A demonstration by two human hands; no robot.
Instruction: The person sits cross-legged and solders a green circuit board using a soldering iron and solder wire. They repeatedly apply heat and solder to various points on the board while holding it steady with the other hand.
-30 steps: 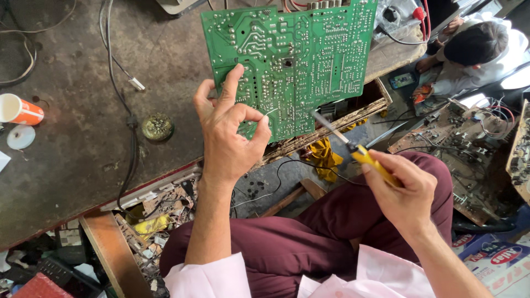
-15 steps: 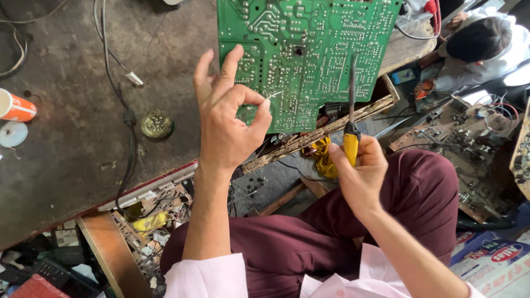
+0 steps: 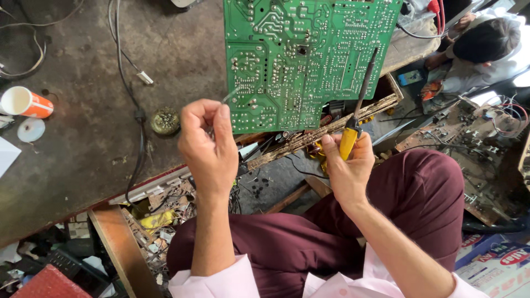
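Observation:
A large green circuit board lies solder side up at the edge of the dark workbench. My left hand is raised in front of its lower left corner, fingers pinched on a thin solder wire whose end reaches toward the board. My right hand grips the yellow handle of a soldering iron. The iron's dark shaft points up, its tip over the board's right part. My maroon trousers fill the lower middle.
An orange-and-white cup and a round lid sit at the bench's left. A small round tin and a black cable lie near my left hand. Another person sits at the upper right beside more circuit boards.
My left hand went from open fingers on the board's edge to a pinch on the wire. My right hand swung the iron upright and its tip now lies over the board.

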